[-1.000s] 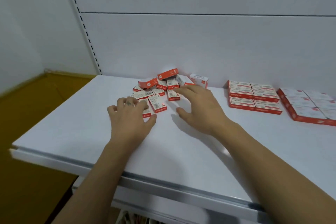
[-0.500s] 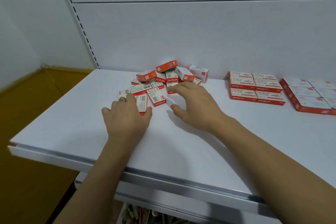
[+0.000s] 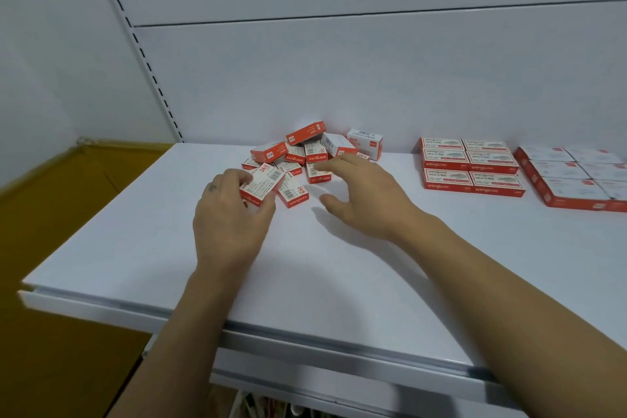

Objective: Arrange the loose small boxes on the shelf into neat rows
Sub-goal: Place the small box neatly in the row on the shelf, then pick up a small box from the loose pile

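A loose heap of several small red-and-white boxes (image 3: 307, 149) lies on the white shelf (image 3: 339, 265) near the back wall. My left hand (image 3: 230, 214) is closed around one small box (image 3: 261, 184) at the heap's front left, tilting it up off the shelf. Another small box (image 3: 293, 193) lies flat just to its right. My right hand (image 3: 359, 193) hovers open at the heap's right side, fingertips touching a box (image 3: 317, 174), thumb spread apart.
Two neat blocks of red-and-white boxes stand to the right: a closer one (image 3: 471, 166) and a larger one (image 3: 576, 180) at the frame edge. The shelf's front edge (image 3: 305, 336) runs below my forearms. A perforated upright (image 3: 142, 44) rises at the back left.
My left hand has closed on a box at the heap's front left and tipped it up. My right hand stays open at the heap's right side.
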`<state>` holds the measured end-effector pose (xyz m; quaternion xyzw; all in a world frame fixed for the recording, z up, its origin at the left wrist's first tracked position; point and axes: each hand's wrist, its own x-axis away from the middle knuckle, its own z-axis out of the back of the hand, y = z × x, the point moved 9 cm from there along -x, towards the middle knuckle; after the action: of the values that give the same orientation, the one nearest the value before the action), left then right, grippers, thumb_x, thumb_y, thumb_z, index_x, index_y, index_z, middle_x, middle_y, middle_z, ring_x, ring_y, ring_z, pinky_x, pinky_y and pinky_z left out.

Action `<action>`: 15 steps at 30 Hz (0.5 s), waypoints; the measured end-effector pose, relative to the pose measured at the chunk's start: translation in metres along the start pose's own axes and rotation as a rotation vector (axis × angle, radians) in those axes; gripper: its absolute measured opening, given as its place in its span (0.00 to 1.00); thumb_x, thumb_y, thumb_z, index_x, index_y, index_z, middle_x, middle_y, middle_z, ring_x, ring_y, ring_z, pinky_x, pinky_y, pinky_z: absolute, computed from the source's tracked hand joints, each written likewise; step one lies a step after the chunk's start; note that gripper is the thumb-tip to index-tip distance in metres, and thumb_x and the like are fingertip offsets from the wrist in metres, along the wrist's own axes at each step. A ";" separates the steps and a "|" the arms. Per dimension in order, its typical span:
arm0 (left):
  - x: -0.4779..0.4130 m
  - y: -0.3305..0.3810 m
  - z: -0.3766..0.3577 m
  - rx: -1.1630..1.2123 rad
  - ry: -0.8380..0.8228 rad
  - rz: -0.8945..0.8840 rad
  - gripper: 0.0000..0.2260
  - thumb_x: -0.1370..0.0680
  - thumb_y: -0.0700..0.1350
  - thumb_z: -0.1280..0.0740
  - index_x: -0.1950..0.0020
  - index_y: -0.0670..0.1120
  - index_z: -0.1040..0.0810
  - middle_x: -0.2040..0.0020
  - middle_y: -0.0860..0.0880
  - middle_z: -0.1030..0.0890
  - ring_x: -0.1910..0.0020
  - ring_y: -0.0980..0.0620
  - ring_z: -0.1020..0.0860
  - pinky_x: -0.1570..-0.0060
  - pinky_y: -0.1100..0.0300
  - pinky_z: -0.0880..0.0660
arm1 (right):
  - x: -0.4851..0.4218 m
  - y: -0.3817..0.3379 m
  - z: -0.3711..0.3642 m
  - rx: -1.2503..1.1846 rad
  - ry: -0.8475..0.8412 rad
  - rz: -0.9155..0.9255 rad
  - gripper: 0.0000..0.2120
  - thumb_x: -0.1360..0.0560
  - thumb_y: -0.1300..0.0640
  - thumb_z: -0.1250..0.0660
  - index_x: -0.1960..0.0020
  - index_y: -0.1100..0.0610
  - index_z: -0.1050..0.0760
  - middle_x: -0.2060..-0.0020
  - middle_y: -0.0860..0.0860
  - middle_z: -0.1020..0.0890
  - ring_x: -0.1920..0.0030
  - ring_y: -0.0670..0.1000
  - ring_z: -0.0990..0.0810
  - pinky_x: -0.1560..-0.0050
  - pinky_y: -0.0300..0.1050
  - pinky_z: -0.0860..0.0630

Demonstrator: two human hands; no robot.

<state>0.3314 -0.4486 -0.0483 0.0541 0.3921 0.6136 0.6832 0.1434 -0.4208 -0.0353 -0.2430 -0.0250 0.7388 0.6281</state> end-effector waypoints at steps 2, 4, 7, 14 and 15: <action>-0.001 0.010 -0.002 0.027 -0.019 -0.068 0.21 0.28 0.55 0.28 0.39 0.49 0.28 0.43 0.50 0.22 0.47 0.51 0.24 0.51 0.52 0.21 | 0.000 0.003 0.003 0.004 0.004 -0.007 0.24 0.24 0.49 0.34 0.30 0.48 0.32 0.32 0.46 0.29 0.33 0.49 0.32 0.36 0.43 0.34; -0.002 0.021 -0.004 0.072 -0.052 -0.124 0.21 0.28 0.55 0.28 0.40 0.52 0.29 0.43 0.52 0.22 0.47 0.52 0.24 0.50 0.51 0.22 | -0.002 0.007 0.007 -0.011 0.010 -0.016 0.23 0.25 0.49 0.34 0.30 0.47 0.32 0.33 0.46 0.28 0.34 0.49 0.31 0.37 0.45 0.33; -0.006 0.040 -0.007 0.135 -0.113 -0.200 0.21 0.29 0.53 0.27 0.39 0.54 0.31 0.44 0.54 0.22 0.46 0.52 0.24 0.48 0.53 0.23 | -0.006 0.011 0.017 -0.028 0.034 -0.015 0.23 0.25 0.50 0.33 0.31 0.47 0.31 0.35 0.46 0.26 0.35 0.48 0.29 0.40 0.43 0.31; -0.013 0.104 -0.021 0.239 -0.209 -0.418 0.21 0.29 0.47 0.25 0.40 0.50 0.28 0.46 0.52 0.21 0.47 0.53 0.24 0.49 0.59 0.25 | -0.003 0.040 0.047 0.060 0.043 -0.046 0.28 0.26 0.48 0.32 0.28 0.47 0.36 0.35 0.47 0.29 0.40 0.51 0.25 0.42 0.49 0.27; -0.013 0.114 -0.027 0.260 -0.232 -0.434 0.20 0.29 0.46 0.25 0.40 0.50 0.27 0.47 0.54 0.22 0.48 0.54 0.24 0.50 0.61 0.26 | 0.001 0.050 0.051 0.058 0.052 -0.072 0.29 0.27 0.49 0.31 0.28 0.47 0.36 0.35 0.46 0.29 0.39 0.50 0.25 0.42 0.49 0.27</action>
<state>0.2253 -0.4438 0.0028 0.1260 0.3890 0.3871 0.8264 0.0774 -0.4166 -0.0082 -0.2428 0.0042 0.7096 0.6615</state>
